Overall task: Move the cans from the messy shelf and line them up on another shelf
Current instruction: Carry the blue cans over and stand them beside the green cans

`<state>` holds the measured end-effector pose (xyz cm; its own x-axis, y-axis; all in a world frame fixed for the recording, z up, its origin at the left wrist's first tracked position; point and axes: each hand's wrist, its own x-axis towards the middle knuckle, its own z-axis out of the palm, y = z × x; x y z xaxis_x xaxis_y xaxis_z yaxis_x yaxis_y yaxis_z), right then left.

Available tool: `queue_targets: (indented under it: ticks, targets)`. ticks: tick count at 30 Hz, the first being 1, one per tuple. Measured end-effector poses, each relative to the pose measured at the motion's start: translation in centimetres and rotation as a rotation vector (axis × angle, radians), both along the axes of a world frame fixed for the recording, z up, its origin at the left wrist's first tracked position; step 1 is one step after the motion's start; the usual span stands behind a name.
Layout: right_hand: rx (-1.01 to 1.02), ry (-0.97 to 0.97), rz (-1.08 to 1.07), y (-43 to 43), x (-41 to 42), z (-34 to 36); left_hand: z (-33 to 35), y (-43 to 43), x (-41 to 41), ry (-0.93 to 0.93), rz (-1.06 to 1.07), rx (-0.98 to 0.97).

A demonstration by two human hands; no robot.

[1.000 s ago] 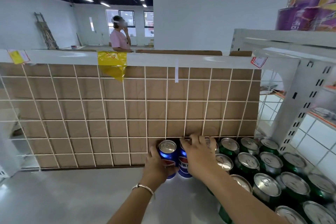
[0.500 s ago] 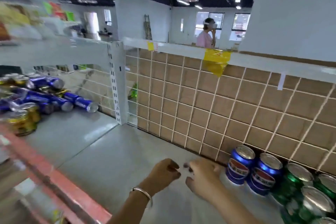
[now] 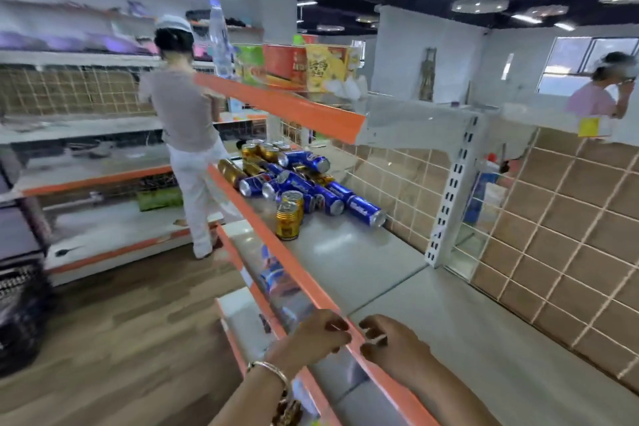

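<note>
Both hands — left [image 3: 313,339], right [image 3: 392,348] — hover empty, fingers loosely curled, over the shelf [image 3: 466,339], well short of the cans [image 3: 304,188] — mostly toppled.

Near shelf [image 3: 484,339]: bare surface at near right; both hands at its front edge.
Left hand [image 3: 311,339]: at the front lip, just left of the right hand, apart from it.
Right hand [image 3: 394,349]: over the near shelf, just behind the lip.
Messy shelf [image 3: 339,249]: farther left along the same level, beyond the upright post [image 3: 453,190].
Lying cans [image 3: 311,183]: heaped on their sides on the messy shelf, reaching its back grid.
Upright cans [image 3: 289,216]: two, at the heap's near side, close to the front lip.
Far upright cans [image 3: 262,149]: behind the heap.
Upper shelf [image 3: 287,107]: above the heap, carrying boxes [image 3: 301,66].
Standing person [image 3: 186,128]: in the aisle, left of the messy shelf.
</note>
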<state>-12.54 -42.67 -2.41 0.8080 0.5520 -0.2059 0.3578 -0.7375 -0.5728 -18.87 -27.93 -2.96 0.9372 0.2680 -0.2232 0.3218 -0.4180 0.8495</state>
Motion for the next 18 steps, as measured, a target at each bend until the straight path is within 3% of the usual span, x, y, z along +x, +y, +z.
queue_targets:
  ticks: [5, 18]
  targets:
    - [0.105, 0.052, 0.022, 9.8, -0.6, -0.1, -0.8, 9.6, -1.5, 0.018, 0.052, 0.064]
    - [0.224, 0.048, 0.070, 25.2, 3.1, 2.6, -0.3, 22.1, 0.5, 0.008, 0.091, -0.116]
